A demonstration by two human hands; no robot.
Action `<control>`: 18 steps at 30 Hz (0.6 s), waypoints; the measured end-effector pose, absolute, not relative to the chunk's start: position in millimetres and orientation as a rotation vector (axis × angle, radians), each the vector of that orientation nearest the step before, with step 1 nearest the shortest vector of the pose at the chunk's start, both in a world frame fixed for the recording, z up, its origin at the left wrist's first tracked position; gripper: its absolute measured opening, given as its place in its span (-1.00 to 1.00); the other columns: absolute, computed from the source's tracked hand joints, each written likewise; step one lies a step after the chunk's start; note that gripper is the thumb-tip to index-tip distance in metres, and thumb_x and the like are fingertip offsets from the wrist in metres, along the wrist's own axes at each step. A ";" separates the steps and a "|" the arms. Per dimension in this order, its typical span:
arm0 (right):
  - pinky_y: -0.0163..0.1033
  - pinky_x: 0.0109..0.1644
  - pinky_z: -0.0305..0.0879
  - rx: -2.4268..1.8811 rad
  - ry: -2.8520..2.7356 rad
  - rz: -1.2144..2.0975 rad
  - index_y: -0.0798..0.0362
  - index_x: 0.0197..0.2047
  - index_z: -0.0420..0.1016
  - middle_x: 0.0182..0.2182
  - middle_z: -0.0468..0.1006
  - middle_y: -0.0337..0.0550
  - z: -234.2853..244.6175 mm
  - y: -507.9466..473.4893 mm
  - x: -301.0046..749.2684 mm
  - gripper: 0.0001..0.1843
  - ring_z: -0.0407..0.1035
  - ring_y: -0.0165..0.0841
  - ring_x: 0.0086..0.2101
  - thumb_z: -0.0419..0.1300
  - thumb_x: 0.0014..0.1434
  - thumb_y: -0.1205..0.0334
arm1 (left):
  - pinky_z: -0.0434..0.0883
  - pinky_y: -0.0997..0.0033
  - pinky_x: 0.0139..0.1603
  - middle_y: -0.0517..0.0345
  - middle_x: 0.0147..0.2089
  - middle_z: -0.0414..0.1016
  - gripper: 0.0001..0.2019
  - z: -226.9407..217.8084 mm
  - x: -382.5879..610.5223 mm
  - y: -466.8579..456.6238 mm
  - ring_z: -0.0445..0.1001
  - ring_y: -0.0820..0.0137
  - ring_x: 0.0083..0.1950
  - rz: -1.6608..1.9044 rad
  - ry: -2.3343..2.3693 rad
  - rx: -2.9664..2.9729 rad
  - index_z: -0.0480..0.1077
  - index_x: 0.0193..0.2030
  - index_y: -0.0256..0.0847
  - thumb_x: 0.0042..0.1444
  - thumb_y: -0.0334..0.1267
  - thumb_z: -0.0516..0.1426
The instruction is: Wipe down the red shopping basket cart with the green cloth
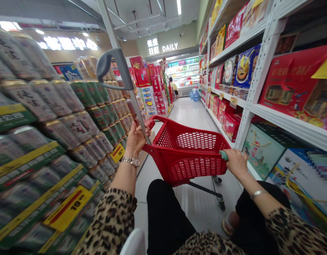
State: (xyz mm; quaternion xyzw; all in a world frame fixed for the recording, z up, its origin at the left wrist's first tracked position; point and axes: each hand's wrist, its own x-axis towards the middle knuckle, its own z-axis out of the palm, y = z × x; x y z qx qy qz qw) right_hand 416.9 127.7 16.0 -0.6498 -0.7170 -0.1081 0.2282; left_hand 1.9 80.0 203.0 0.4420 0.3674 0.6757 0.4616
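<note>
A red plastic rolling shopping basket (176, 166) with perforated sides stands in front of my knees; nothing shows inside the part I can see. Its long metal pole (138, 113) rises on the left to a grey loop handle (114, 58). My left hand (136, 137), a watch on its wrist, is closed around the low end of that pole beside the red rim. At the right end of the basket, my right hand (236, 162) is closed on a small green cloth (223, 155), which touches the rim.
Stacked packs of beer cans (44, 95) with yellow price tags line the left side. White shelves (255, 71) of boxed goods run along the right. The tiled aisle (183, 109) leads to a lit refrigerated case (183, 72), with a person (174, 86) and blue water bottles (195, 95) near it.
</note>
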 end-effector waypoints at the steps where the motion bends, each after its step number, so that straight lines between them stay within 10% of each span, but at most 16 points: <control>1: 0.15 0.23 0.13 -1.791 -1.968 -0.309 -0.07 0.04 0.61 0.02 0.64 -0.04 15.1 125.8 418.2 -0.44 0.42 -0.10 0.04 0.08 0.06 0.56 | 0.40 0.47 -0.36 0.22 -0.52 0.34 -0.41 202.5 2.0 80.0 0.34 0.50 -0.50 1.644 0.857 1.030 0.48 -0.37 -0.26 0.19 0.32 0.11; 18: 0.10 0.26 -0.03 -1.479 -2.163 -0.252 -0.04 0.04 0.55 -0.01 0.66 -0.08 61.1 97.0 313.2 -0.46 0.38 -0.13 0.02 0.06 0.10 0.59 | 0.48 0.36 -0.13 0.05 -0.30 0.49 -0.51 174.4 5.3 89.8 0.45 0.42 -0.33 1.618 0.549 0.963 0.56 -0.08 -0.30 0.39 0.07 -0.01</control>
